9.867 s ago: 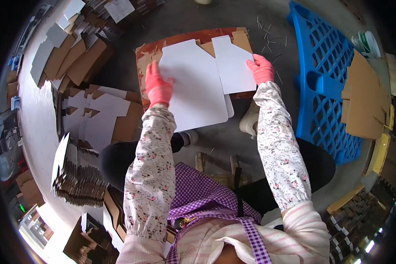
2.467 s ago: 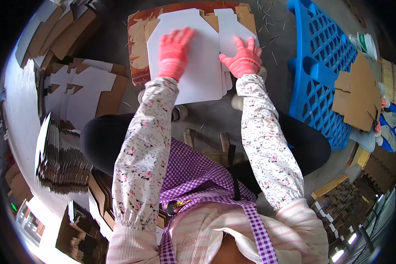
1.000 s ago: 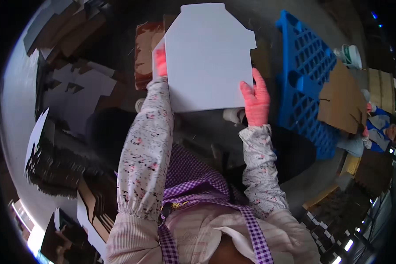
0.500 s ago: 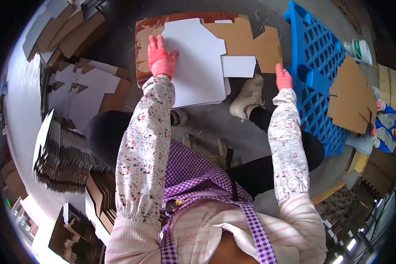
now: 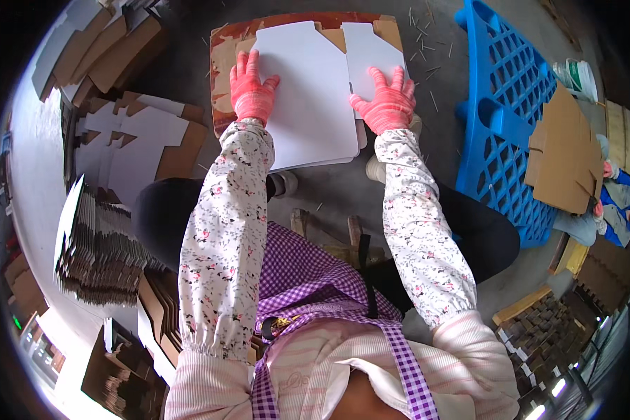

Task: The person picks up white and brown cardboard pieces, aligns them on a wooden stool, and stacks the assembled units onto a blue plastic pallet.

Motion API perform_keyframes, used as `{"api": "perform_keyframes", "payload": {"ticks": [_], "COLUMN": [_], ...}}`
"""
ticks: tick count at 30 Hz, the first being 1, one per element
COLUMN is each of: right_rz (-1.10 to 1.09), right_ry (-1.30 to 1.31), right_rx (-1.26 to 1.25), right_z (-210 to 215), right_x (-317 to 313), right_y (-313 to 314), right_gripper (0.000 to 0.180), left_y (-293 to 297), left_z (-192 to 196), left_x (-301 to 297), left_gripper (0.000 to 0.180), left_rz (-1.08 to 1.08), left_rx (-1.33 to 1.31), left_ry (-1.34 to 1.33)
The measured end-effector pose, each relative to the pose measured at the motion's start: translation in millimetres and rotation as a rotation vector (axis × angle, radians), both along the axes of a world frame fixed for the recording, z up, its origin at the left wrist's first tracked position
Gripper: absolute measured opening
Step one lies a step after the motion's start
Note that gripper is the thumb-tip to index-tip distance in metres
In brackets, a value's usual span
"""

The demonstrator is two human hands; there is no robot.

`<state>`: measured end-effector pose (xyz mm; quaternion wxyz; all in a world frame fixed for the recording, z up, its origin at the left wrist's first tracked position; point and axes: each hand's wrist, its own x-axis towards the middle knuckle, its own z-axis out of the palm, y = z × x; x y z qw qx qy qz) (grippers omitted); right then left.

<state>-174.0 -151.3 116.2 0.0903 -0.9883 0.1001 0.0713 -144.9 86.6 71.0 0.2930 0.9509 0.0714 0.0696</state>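
Observation:
A flat cardboard sheet (image 5: 304,91), white on top, lies on a worn reddish-brown board (image 5: 220,63) in front of me. My left hand (image 5: 253,91), in a pink knit glove, rests open on the sheet's left edge, fingers pointing away. My right hand (image 5: 386,101), gloved alike, presses with spread fingers on a white folded-over panel (image 5: 367,52) at the sheet's right side. Brown cardboard shows in a strip between the two white faces and at the far right corner. Another white sheet peeks out beneath the near edge.
Stacked folded cardboard (image 5: 101,252) stands at my left, with more white cut pieces (image 5: 136,140) beyond. On the right are a blue plastic pallet (image 5: 500,112), a brown cardboard piece (image 5: 563,154) against it and a white bucket (image 5: 577,80). Another person's gloved hands show at the far right.
My right hand has moved left, from beside the brown flap onto the sheet. The brown right part is now folded over, white face up. My left hand stays nearly in place.

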Motion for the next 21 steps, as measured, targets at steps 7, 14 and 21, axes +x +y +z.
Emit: {"api": "perform_keyframes", "payload": {"ticks": [7,14,21], "right_rz": [-0.027,-0.059,-0.003], "right_ry": [0.117,0.201,0.167], "right_rx": [-0.053,-0.096,-0.063], "right_z": [16,23,23], "right_x": [3,9,16], "right_y": [5,2,3], "right_gripper": [0.075,0.076,0.072], "left_y": [1,-27,-76], "left_z": [-2,17,7], "left_x": [-3,-2,-11], "left_gripper": [0.068,0.061,0.051], "left_rz": [0.013,-0.106,-0.635], "left_rx": [0.017,0.346,0.505], "left_ry": [-0.001,-0.049,-0.235]}}
